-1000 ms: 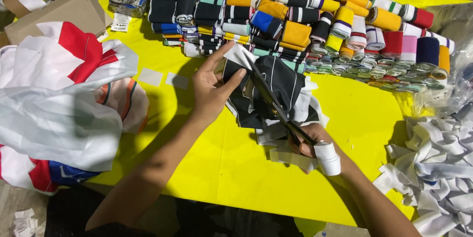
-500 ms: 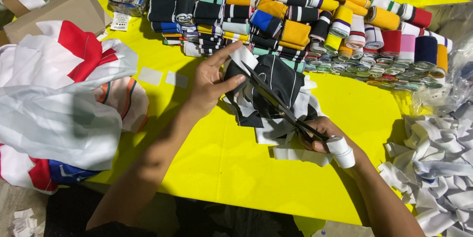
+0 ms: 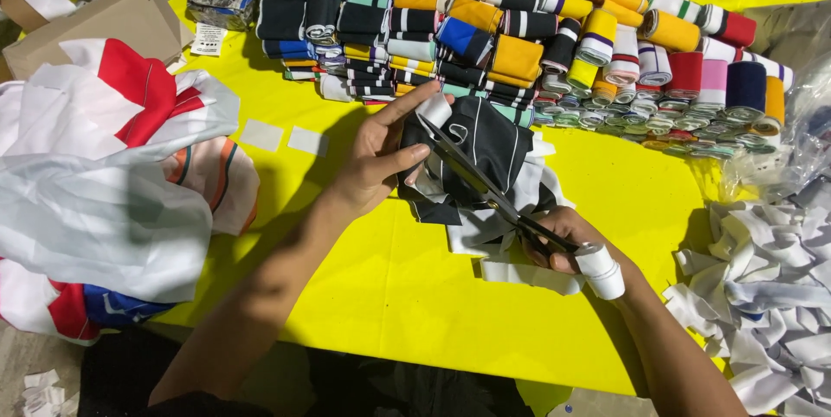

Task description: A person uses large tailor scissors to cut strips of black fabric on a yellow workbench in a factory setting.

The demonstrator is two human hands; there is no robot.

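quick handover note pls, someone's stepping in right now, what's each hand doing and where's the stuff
Left hand: pinching the top edge of the black cloth piece, holding it taut.
Right hand: grip on the scissors, blades open into the black cloth; thumb wrapped in white tape.
Yellow table: rolled striped bands stacked at the far side, white scraps piled right, white garments left.
Done: scraps cut.
Left: this cut is unfinished.
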